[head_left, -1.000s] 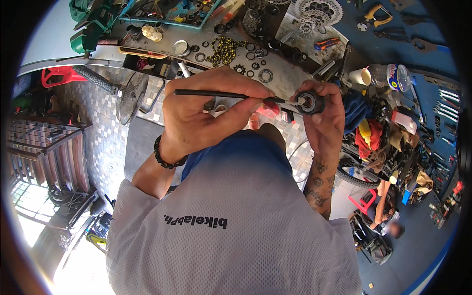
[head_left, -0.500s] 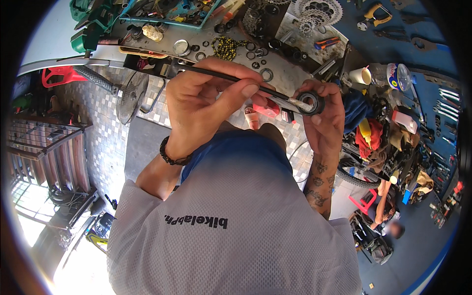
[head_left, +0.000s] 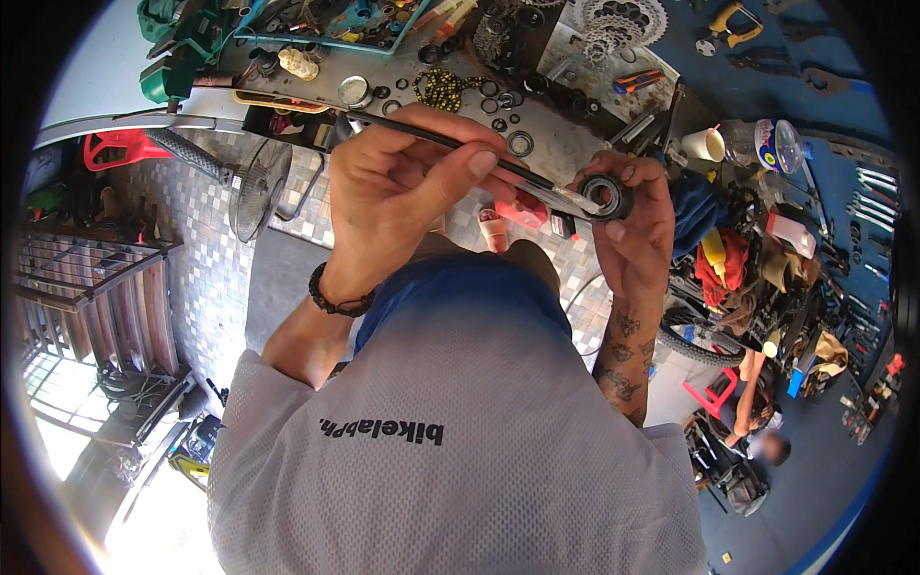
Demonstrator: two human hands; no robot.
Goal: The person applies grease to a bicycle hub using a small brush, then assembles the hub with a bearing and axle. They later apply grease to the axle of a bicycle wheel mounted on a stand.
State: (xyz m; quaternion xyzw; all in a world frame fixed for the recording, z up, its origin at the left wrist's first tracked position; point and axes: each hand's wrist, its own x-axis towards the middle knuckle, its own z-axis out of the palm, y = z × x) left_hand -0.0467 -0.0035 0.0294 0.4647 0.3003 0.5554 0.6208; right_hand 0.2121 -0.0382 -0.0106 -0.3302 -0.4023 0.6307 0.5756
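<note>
My left hand (head_left: 398, 206) pinches a thin brush (head_left: 431, 141) with a long black handle, thumb against the fingers. Its pale tip (head_left: 577, 200) reaches rightward and touches the left side of a dark round bearing (head_left: 625, 203). Held upright by its rim, the bearing sits in the closed fingers of my right hand (head_left: 640, 230), its open middle turned toward the brush. Beyond my hands, on the workbench (head_left: 565, 144), lie several loose rings and a yellow-and-black chain (head_left: 441, 91). A small round tin (head_left: 355, 92) stands left of the chain.
A blue tray (head_left: 369, 46) of small parts lies at the back. Sprockets (head_left: 623, 24) and an orange-and-blue knife (head_left: 639, 81) are at back right. Paper cup (head_left: 704, 145) and plastic bottle (head_left: 778, 149) stand farther right. A fan (head_left: 261, 192) stands left; another person (head_left: 752, 407) sits at lower right.
The brush tip has shifted slightly left, from across the bearing's middle to its left edge. Both hands keep their hold; my left hand has moved only a little.
</note>
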